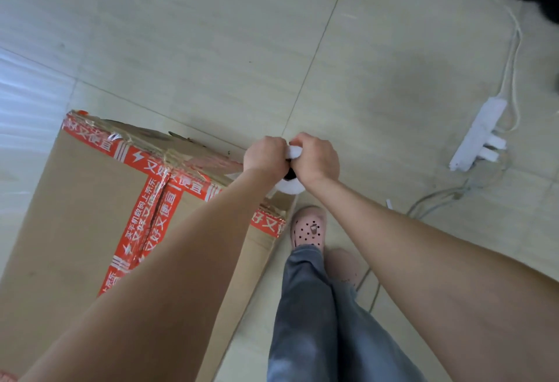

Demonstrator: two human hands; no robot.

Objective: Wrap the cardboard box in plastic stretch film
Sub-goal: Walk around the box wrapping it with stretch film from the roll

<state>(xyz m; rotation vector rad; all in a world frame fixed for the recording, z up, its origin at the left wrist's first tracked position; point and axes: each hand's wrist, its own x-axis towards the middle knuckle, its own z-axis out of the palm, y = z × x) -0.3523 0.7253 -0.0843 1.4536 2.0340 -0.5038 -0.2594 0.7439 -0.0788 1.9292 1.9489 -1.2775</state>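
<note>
- Head view: your left hand (264,153) and right hand (316,157) sit knuckle to knuckle, the fingers of both curled tight around the white roll of stretch film (289,187).
- You hold the roll at the right edge of the cardboard box (75,200), which stands on the tiled floor (211,33) to your left, sealed with red tape (151,215).
- Your pink shoe (308,227) is just beside the box; a white power strip (478,136) lies well off to the right.

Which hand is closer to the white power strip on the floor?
Right. The right hand is toward the power strip; the left hand is beyond it, over the cardboard box corner.
</note>
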